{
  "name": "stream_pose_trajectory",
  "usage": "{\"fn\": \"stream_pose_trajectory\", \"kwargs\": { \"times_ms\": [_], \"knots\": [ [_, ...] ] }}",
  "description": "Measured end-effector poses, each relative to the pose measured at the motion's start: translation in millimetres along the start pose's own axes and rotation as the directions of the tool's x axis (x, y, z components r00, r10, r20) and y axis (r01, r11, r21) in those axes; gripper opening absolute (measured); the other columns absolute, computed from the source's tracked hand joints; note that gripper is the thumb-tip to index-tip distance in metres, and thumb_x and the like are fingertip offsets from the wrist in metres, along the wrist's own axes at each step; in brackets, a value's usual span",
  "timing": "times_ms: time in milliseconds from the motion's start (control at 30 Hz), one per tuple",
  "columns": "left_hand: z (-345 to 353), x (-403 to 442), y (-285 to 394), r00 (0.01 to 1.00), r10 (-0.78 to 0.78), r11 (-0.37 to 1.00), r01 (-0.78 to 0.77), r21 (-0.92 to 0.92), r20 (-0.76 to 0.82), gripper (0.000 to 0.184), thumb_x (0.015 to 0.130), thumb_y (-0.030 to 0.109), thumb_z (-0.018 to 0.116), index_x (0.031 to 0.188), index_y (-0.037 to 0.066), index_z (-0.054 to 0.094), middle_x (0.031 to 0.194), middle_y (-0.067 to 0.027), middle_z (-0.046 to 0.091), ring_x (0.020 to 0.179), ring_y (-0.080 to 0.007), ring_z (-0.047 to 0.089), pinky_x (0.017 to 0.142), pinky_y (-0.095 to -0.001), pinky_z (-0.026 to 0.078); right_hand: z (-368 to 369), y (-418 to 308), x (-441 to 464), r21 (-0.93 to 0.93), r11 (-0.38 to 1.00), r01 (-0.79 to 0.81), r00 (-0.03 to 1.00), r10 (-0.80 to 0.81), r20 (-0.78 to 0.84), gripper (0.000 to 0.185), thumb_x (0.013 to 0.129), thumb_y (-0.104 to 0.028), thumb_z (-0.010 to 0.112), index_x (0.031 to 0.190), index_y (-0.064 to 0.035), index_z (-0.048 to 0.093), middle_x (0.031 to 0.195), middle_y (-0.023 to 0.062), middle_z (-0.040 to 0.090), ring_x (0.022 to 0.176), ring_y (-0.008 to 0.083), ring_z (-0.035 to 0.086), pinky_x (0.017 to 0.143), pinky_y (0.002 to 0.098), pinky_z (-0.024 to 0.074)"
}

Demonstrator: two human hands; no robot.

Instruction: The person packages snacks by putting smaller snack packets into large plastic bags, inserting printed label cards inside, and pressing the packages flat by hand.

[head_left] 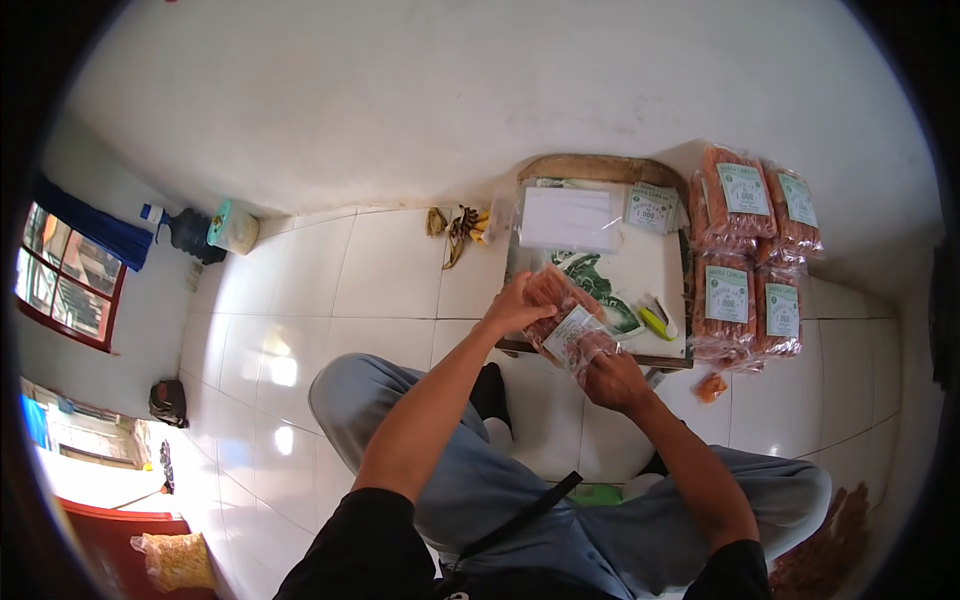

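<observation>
A clear plastic bag of reddish-brown snack sticks (548, 291) is held tilted over the front edge of a low table (590, 163). My left hand (513, 306) is closed around the bag's left side. At its lower right end, my right hand (614, 378) is closed on the plastic beside a pale green printed label (573, 332); its fingertips are partly hidden. On the table lie a stack of clear plastic sleeves (567, 220), a pile of printed labels (651, 208) and a yellow-green handled tool (656, 321), perhaps a stapler.
Filled, labelled bags (738, 195) are stacked on the floor right of the table. Bananas (468, 228) lie to its left. A small orange packet (711, 388) sits near my right forearm. Farther left stand a water jug (192, 234) and a tub (234, 228) by the wall.
</observation>
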State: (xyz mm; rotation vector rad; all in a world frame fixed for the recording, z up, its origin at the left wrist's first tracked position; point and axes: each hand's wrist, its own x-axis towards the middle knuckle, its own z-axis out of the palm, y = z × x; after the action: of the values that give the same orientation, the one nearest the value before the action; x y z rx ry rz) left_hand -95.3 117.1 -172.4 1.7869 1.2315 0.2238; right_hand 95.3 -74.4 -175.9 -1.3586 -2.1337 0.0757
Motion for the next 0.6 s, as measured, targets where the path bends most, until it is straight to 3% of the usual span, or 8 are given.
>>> {"fn": "stream_pose_trajectory", "kwargs": {
  "times_ms": [67, 167, 300, 600],
  "knots": [
    [-0.7, 0.7, 0.2, 1.0, -0.017, 1.0, 0.017, 0.004, 0.007, 0.109, 0.062, 0.049, 0.084, 0.145, 0.003, 0.031, 0.142, -0.0236, 0.044, 0.131, -0.0355, 0.045, 0.108, -0.0402, 0.037, -3.7, -3.9, -0.1, -0.07, 0.997, -0.016, 0.998, 0.02, 0.056, 0.042, 0.08, -0.017, 0.064, 0.119, -0.0025, 0.061, 0.12, 0.0151, 0.056, 0.115, 0.0327, 0.056, 0.092, 0.0448, 0.0496],
    [-1.7, 0.2, 4.5, 1.0, -0.016, 0.999, 0.016, 0.04, -0.007, 0.108, 0.061, 0.049, 0.085, 0.144, 0.004, 0.032, 0.139, -0.0239, 0.047, 0.129, -0.0362, 0.047, 0.107, -0.0408, 0.039, -1.8, -0.3, 2.1, -0.076, 0.995, 0.062, 0.997, -0.065, -0.034, 0.04, 0.081, -0.018, 0.063, 0.118, -0.0035, 0.061, 0.121, 0.014, 0.056, 0.115, 0.0324, 0.056, 0.094, 0.0439, 0.0485],
    [1.4, 2.6, 6.0, 0.999, -0.032, 0.997, 0.033, 0.066, -0.029, 0.106, 0.061, 0.047, 0.085, 0.143, 0.006, 0.034, 0.137, -0.0238, 0.049, 0.126, -0.0369, 0.049, 0.105, -0.0415, 0.04, -3.0, -0.7, 1.1, -0.044, 0.998, 0.047, 0.998, -0.049, -0.038, 0.038, 0.083, -0.018, 0.062, 0.118, -0.0041, 0.061, 0.12, 0.0137, 0.056, 0.114, 0.0314, 0.056, 0.097, 0.0435, 0.0471],
    [3.5, 1.3, 4.2, 0.998, -0.036, 0.998, 0.038, 0.048, -0.049, 0.102, 0.062, 0.043, 0.086, 0.143, 0.007, 0.034, 0.139, -0.0217, 0.047, 0.129, -0.0355, 0.047, 0.106, -0.0411, 0.039, -12.4, 0.2, 8.1, -0.007, 0.999, 0.038, 0.99, -0.037, 0.138, 0.041, 0.087, -0.02, 0.058, 0.125, -0.0051, 0.057, 0.137, 0.0105, 0.052, 0.13, 0.0282, 0.046, 0.11, 0.0431, 0.0345]
  ]
}}
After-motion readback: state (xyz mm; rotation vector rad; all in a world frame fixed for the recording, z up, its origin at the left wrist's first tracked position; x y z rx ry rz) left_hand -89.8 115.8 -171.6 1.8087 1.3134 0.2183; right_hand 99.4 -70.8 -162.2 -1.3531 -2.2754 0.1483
